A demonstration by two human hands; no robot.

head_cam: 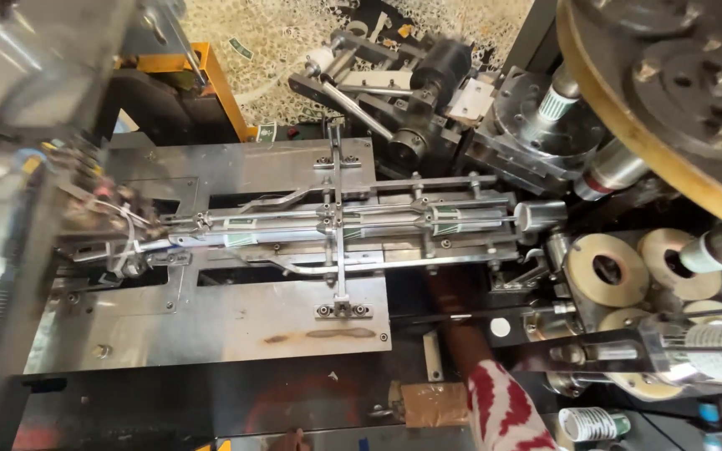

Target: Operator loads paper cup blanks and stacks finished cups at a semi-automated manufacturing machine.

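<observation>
I look down on a metal cup-forming machine. My right arm, in a red and white patterned sleeve (499, 409), reaches up from the bottom edge into a dark gap below the long feed rail (336, 224). My right hand (446, 302) goes under the rail's guide rods, and its fingers are hidden there. Printed paper blanks (240, 224) lie along the rail. Only a sliver of my left hand (294, 439) shows at the bottom edge, next to the machine's front lip; its fingers cannot be made out.
A steel base plate (236, 321) carries the rail. To the right are round tan mandrel discs (606, 269), a large turret wheel (670, 92) and a finished paper cup (592, 423). A motor and linkage (428, 75) sit behind. Paper scraps cover the floor (277, 33).
</observation>
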